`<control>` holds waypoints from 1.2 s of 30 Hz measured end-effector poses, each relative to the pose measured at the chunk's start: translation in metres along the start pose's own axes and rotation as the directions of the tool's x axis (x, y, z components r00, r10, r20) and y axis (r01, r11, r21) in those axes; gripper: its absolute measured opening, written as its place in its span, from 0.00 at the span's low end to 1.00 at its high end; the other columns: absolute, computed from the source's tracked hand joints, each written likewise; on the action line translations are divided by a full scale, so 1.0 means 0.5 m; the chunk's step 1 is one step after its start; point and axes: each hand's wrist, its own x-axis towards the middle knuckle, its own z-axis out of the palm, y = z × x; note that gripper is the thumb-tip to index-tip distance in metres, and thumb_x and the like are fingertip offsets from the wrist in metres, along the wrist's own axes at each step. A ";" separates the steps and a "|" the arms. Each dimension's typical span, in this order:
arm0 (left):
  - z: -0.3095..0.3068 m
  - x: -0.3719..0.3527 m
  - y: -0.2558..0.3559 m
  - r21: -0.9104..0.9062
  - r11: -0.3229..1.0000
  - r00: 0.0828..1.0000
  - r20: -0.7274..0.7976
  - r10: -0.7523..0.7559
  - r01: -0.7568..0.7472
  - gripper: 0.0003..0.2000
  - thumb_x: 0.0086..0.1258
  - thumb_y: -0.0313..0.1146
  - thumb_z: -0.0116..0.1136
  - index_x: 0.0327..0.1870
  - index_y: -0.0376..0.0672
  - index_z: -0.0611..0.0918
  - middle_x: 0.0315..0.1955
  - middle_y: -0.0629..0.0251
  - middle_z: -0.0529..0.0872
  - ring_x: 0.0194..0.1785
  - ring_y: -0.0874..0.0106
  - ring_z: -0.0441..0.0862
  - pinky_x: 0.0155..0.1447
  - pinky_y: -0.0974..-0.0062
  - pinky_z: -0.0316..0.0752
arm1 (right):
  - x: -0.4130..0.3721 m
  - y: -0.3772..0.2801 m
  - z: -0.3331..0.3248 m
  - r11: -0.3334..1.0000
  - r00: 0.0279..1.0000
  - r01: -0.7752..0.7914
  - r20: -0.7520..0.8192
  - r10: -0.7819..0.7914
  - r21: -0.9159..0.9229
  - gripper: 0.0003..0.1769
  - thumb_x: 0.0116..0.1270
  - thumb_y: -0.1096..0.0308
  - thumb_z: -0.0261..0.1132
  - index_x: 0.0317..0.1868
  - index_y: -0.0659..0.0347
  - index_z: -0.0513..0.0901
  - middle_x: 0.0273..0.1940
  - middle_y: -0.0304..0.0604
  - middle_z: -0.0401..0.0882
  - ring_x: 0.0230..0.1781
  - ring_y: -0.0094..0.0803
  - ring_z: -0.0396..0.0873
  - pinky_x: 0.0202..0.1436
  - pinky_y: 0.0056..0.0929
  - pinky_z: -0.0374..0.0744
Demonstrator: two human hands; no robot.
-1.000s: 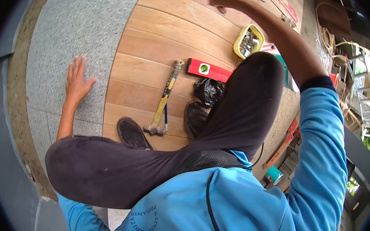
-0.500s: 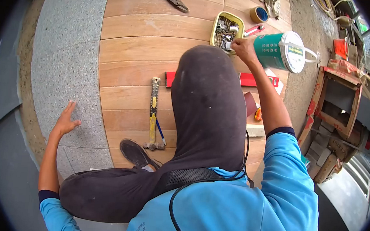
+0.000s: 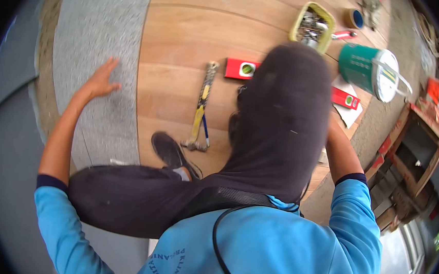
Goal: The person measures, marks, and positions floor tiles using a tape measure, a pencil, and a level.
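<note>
My left hand [image 3: 103, 80] is over the grey speckled tile [image 3: 102, 25], fingers and thumb spread, holding nothing. My right forearm [image 3: 343, 149] reaches behind my raised knee, which hides the right hand. A red spirit level [image 3: 233, 68] lies across the wooden planks and passes behind the knee; a round green vial shows near its left part. Left of the knee lies a claw hammer [image 3: 200, 109] with a yellow and black handle, a blue pencil [image 3: 205, 130] alongside it. Dark shapes [image 3: 234, 128] show at the knee's left edge.
Beyond the knee stands a yellow tub [image 3: 294, 33] of screws and small metal parts. Near it are a tape roll [image 3: 354, 19], a red-handled tool [image 3: 344, 35] and a green bucket [image 3: 356, 65] with a white lid. A worn wooden frame [image 3: 423, 168] stands at right.
My right hand has drawn back from the yellow tub to behind the knee. The level now shows its green vial left of the knee. The view has shifted, and the left hand stays spread.
</note>
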 end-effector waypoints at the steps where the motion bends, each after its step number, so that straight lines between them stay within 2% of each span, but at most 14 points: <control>1: 0.002 0.003 0.000 0.035 0.999 1.000 -0.003 -0.020 0.020 0.48 0.57 0.38 0.72 0.78 0.47 0.55 0.77 0.47 0.51 0.78 0.51 0.53 0.79 0.61 0.53 | 0.008 0.010 0.023 0.996 0.999 0.043 0.003 -0.043 -0.079 0.17 0.68 0.60 0.63 0.52 0.60 0.79 0.51 0.49 0.77 0.51 0.47 0.74 0.56 0.41 0.72; 3: 0.018 0.011 -0.026 0.047 0.999 1.000 0.000 -0.003 0.003 0.48 0.57 0.37 0.72 0.78 0.50 0.54 0.77 0.48 0.50 0.78 0.51 0.53 0.79 0.61 0.53 | 0.009 0.008 0.052 0.964 0.994 0.108 0.010 -0.109 -0.245 0.16 0.67 0.60 0.64 0.50 0.59 0.80 0.50 0.49 0.77 0.49 0.47 0.74 0.55 0.42 0.72; 6: 0.031 0.019 -0.046 -0.047 0.997 0.998 -0.008 0.063 -0.064 0.48 0.57 0.36 0.71 0.78 0.52 0.54 0.78 0.52 0.48 0.79 0.53 0.51 0.79 0.61 0.52 | 0.013 -0.021 0.028 0.968 0.992 0.123 -0.013 -0.129 -0.218 0.20 0.62 0.57 0.71 0.49 0.59 0.81 0.45 0.46 0.78 0.47 0.46 0.77 0.51 0.44 0.74; 7: 0.026 0.014 -0.040 -0.089 0.994 0.998 -0.009 0.061 -0.061 0.48 0.57 0.35 0.71 0.78 0.53 0.54 0.78 0.52 0.47 0.79 0.54 0.50 0.80 0.62 0.52 | 0.007 -0.027 0.028 0.972 0.990 0.135 -0.016 -0.141 -0.193 0.16 0.62 0.62 0.71 0.47 0.59 0.81 0.44 0.47 0.78 0.47 0.45 0.77 0.47 0.43 0.76; 10: 0.015 -0.003 -0.017 -0.099 0.994 0.999 -0.005 0.041 -0.042 0.48 0.58 0.36 0.70 0.78 0.52 0.53 0.78 0.52 0.47 0.79 0.54 0.51 0.79 0.61 0.53 | -0.044 -0.035 0.068 0.995 0.979 0.083 0.192 -0.070 -0.057 0.15 0.60 0.66 0.71 0.47 0.60 0.82 0.43 0.47 0.78 0.46 0.44 0.77 0.44 0.41 0.76; 11: 0.012 -0.005 -0.013 -0.084 0.996 0.999 -0.008 0.032 -0.032 0.48 0.58 0.36 0.70 0.78 0.52 0.53 0.78 0.51 0.47 0.79 0.53 0.51 0.79 0.61 0.53 | -0.058 -0.055 0.069 0.985 0.949 0.147 0.294 -0.113 -0.094 0.15 0.60 0.68 0.69 0.47 0.61 0.81 0.42 0.47 0.77 0.45 0.43 0.78 0.42 0.39 0.77; 18: 0.033 0.001 -0.050 -0.094 0.990 0.993 -0.061 0.098 -0.103 0.48 0.58 0.39 0.71 0.78 0.54 0.54 0.78 0.52 0.47 0.78 0.52 0.54 0.78 0.60 0.55 | -0.110 -0.044 0.193 0.937 0.980 0.194 0.006 -0.200 -0.292 0.12 0.59 0.71 0.65 0.44 0.60 0.81 0.39 0.43 0.77 0.41 0.40 0.78 0.40 0.38 0.79; 25: 0.026 -0.007 -0.039 -0.113 0.992 0.998 -0.036 0.044 -0.048 0.46 0.60 0.40 0.69 0.78 0.54 0.53 0.79 0.56 0.46 0.78 0.53 0.54 0.79 0.60 0.55 | -0.088 -0.044 0.164 0.936 0.979 0.202 0.078 -0.188 -0.289 0.11 0.60 0.71 0.64 0.44 0.60 0.81 0.38 0.41 0.78 0.40 0.37 0.79 0.39 0.36 0.79; 28: 0.019 -0.011 -0.036 -0.126 0.991 0.999 -0.028 0.041 -0.044 0.45 0.60 0.43 0.69 0.78 0.50 0.55 0.78 0.52 0.47 0.78 0.53 0.54 0.78 0.61 0.57 | -0.084 -0.047 0.148 0.936 0.978 0.199 0.112 -0.173 -0.291 0.10 0.61 0.72 0.64 0.44 0.60 0.82 0.37 0.40 0.78 0.39 0.36 0.79 0.39 0.35 0.79; 36: 0.015 -0.021 -0.035 -0.144 0.989 1.000 -0.025 0.018 -0.021 0.45 0.59 0.43 0.70 0.77 0.50 0.58 0.78 0.55 0.48 0.78 0.53 0.55 0.77 0.60 0.58 | -0.070 -0.062 0.112 0.946 0.970 0.175 0.210 -0.118 -0.274 0.09 0.62 0.72 0.64 0.43 0.60 0.82 0.36 0.38 0.79 0.38 0.32 0.80 0.38 0.33 0.79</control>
